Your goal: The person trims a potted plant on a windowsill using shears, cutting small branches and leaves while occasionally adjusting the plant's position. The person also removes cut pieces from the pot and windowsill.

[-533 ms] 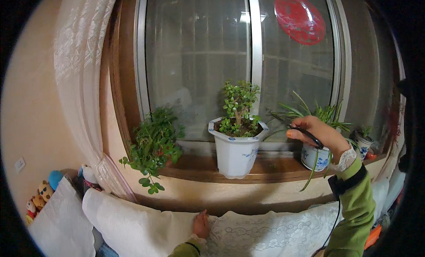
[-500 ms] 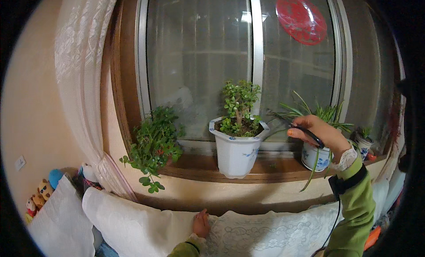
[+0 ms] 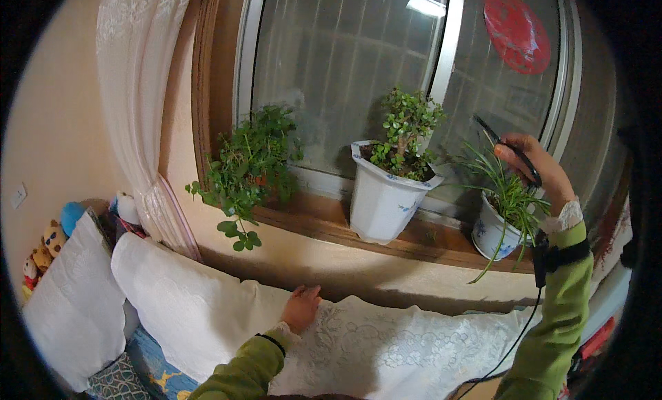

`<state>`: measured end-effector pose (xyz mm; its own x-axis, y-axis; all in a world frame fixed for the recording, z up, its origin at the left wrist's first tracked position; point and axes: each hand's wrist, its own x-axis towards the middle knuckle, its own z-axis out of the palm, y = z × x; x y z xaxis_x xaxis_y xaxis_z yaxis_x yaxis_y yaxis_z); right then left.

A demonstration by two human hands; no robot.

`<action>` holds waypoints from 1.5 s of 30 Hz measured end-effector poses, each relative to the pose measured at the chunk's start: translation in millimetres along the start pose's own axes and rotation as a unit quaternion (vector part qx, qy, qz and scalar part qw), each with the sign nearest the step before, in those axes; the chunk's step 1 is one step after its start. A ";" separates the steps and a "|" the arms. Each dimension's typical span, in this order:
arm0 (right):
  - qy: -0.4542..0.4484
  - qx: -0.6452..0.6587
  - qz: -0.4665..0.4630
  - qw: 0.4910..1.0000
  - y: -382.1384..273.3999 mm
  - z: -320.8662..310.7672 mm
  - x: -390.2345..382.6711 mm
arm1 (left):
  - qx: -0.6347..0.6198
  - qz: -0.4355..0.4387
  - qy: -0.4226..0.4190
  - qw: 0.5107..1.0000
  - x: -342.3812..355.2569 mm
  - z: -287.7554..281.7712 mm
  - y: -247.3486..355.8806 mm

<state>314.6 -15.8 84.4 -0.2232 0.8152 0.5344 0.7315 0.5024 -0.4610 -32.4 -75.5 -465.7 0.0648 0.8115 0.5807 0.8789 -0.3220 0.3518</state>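
My right hand (image 3: 534,162) is closed around black-handled scissors (image 3: 529,167), raised over the spider plant (image 3: 503,190); their blades point up and left. That plant grows in a blue-and-white pot (image 3: 488,233), its long leaves hanging over the side. My left hand (image 3: 301,309) lies with fingers stretched on the top edge of the white lace cover (image 3: 372,341) over the sofa back. Between the hands, beyond the sofa, a small-leaved bushy plant (image 3: 403,127) stands in a white many-sided pot (image 3: 386,203) on the sill.
A trailing green plant (image 3: 252,162) sits at the left of the wooden sill (image 3: 324,217). Behind are window panes (image 3: 345,76) with a red round decoration (image 3: 517,31). A lace curtain (image 3: 138,90) hangs left, above stuffed toys (image 3: 52,238). A black cable (image 3: 514,348) runs from my right wrist.
My view has tilted and shifted. The scissors have swung from pointing left toward the middle pot to pointing up above the spider plant. My left hand's fingers now lie flatter on the cover.
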 end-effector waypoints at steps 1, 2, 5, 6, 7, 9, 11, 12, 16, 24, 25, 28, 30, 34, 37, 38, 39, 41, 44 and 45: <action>-0.030 -0.010 -0.022 0.999 -4.6 -1.6 7.6 | 0.026 0.024 -0.015 0.999 -1.3 -5.7 0.3; -0.054 -0.028 -0.024 0.998 -11.6 -4.5 16.9 | 0.021 -0.010 -0.002 1.000 -1.3 -8.7 3.2; -0.075 -0.095 -0.048 0.991 -34.5 -5.9 35.3 | 0.006 -0.086 0.014 0.996 3.7 -10.3 9.6; -0.078 -0.121 -0.053 0.988 -42.9 -4.6 44.7 | 0.002 -0.096 -0.004 0.995 3.1 -11.6 10.4; -0.083 -0.148 -0.062 0.984 -51.6 -2.5 53.9 | -0.001 -0.105 -0.021 0.994 3.4 -11.8 9.2; -0.066 -0.217 -0.111 0.968 -66.8 7.3 75.1 | -0.033 -0.108 -0.056 0.992 6.7 -11.3 4.1; -0.068 -0.268 -0.155 0.948 -79.3 17.3 97.4 | -0.051 -0.103 -0.039 0.993 9.3 -8.2 0.1; -0.074 -0.285 -0.174 0.940 -86.1 22.9 106.7 | -0.051 -0.097 0.000 0.994 7.3 -5.2 -1.1; -0.079 -0.362 -0.211 0.904 -107.1 42.2 135.1 | -0.086 -0.047 0.107 0.989 3.4 4.0 -6.9; -0.095 -0.465 -0.202 0.857 -142.2 73.1 157.6 | -0.093 -0.057 0.105 0.989 3.1 14.7 -13.7; -0.096 -0.477 -0.201 0.850 -144.8 74.4 158.7 | -0.089 -0.054 0.107 0.989 3.8 16.0 -15.0; -0.097 -0.494 -0.191 0.843 -149.0 76.3 165.3 | -0.100 -0.064 0.099 0.988 4.8 19.7 -16.5; -0.095 -0.474 -0.188 0.855 -149.0 75.3 169.1 | -0.099 -0.068 0.094 0.988 5.1 20.5 -16.9; -0.089 -0.453 -0.158 0.873 -141.2 72.4 177.2 | -0.099 -0.071 0.089 0.989 4.7 16.8 -15.1; -0.119 -0.360 0.006 0.925 -141.0 66.3 176.2 | -0.098 -0.052 0.109 0.988 5.0 12.0 -15.1; -0.135 -0.332 -0.001 0.934 -141.0 65.9 172.8 | -0.102 -0.057 0.102 0.988 4.7 10.9 -14.6; -0.137 -0.324 0.003 0.936 -140.0 64.6 165.9 | -0.106 -0.062 0.095 0.988 4.1 10.1 -13.9; -0.151 -0.305 0.019 0.940 -140.4 65.2 157.7 | -0.111 -0.066 0.094 0.987 4.5 10.8 -14.1; -0.185 -0.270 0.038 0.944 -141.3 62.7 153.2 | -0.106 -0.065 0.099 0.987 5.2 15.4 -15.4; -0.197 -0.259 0.034 0.945 -141.2 61.6 152.9 | -0.098 -0.070 0.095 0.988 5.0 16.5 -15.6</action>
<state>137.5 55.7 187.6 -0.3120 0.9359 0.1637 0.9474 0.3195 -0.0207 -38.0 -58.4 -480.4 -0.1570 0.7543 0.6374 0.7631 -0.3170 0.5632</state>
